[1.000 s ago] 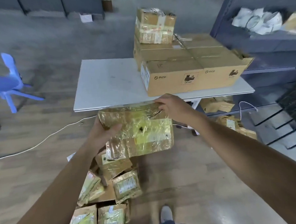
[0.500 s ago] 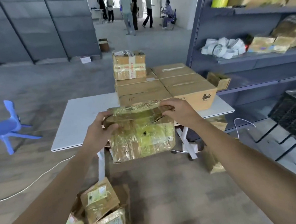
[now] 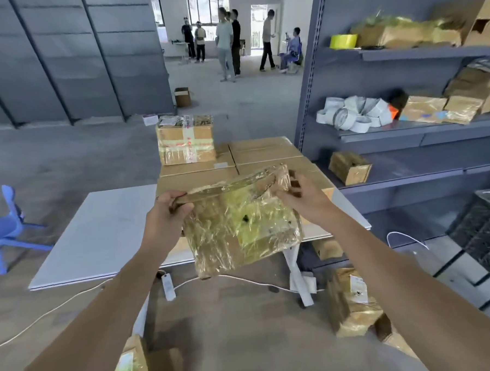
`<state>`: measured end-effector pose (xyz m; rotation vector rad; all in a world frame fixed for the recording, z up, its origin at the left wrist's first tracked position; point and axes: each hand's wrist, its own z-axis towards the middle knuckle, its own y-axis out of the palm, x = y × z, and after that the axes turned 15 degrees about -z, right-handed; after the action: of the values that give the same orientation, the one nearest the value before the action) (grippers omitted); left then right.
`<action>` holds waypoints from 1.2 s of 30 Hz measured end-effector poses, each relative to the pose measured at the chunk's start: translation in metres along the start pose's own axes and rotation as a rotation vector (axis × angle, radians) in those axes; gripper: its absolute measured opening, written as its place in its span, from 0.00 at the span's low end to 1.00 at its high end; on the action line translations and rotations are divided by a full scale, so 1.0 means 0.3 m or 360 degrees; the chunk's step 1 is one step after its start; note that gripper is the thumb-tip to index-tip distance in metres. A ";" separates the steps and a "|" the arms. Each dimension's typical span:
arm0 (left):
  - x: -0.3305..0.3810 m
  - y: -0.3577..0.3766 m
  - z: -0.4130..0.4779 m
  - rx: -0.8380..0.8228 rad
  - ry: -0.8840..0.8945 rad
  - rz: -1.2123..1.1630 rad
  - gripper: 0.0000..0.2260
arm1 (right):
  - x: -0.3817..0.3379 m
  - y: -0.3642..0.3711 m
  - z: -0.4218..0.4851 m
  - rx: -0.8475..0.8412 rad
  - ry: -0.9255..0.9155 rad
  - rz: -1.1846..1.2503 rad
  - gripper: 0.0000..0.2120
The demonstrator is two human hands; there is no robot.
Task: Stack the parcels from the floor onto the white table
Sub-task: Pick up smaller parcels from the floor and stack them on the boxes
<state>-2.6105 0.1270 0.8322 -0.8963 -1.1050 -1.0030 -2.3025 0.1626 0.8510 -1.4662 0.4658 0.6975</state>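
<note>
I hold a flat parcel wrapped in shiny yellow-clear tape (image 3: 240,222) in front of me, over the near edge of the white table (image 3: 103,221). My left hand (image 3: 166,217) grips its top left corner. My right hand (image 3: 307,202) holds the top right corner with the thumb on the front face. On the table's right half lie large cardboard boxes (image 3: 265,153), with a small taped box (image 3: 186,140) on top. More parcels lie on the floor at bottom left (image 3: 131,367) and at right by the table leg (image 3: 352,301).
A grey shelf unit (image 3: 405,128) with tape rolls and parcels stands at right, and a black crate (image 3: 487,229) sits below it. A blue chair (image 3: 5,229) is at left. A white cable (image 3: 46,312) and power strip (image 3: 168,285) lie under the table. Several people (image 3: 228,44) stand far back.
I have straightened up and lifted the parcel from above the floor pile to table height. The view rose, and my right hand shifted toward the parcel's right corner.
</note>
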 end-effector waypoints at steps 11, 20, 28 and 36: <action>-0.060 0.286 0.464 -0.0127 -0.0165 0.0008 0.09 | 0.157 -0.091 0.391 0.0018 0.0271 -0.0361 0.20; -0.088 0.518 0.799 -0.0369 -0.0413 -0.0126 0.04 | 0.216 -0.176 0.784 0.0395 0.0547 -0.0486 0.15; -0.174 0.574 0.981 -0.0470 -0.0563 -0.0245 0.24 | 0.276 -0.137 1.061 0.0449 0.0580 -0.0498 0.11; -0.136 0.680 1.162 -0.0187 -0.0612 -0.0105 0.20 | 0.352 -0.137 1.413 0.0290 0.0557 -0.0473 0.14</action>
<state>-2.5197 0.5222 0.8526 -1.1875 -1.4155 -0.9806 -2.2521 0.5983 0.8407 -1.4483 0.5486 0.1566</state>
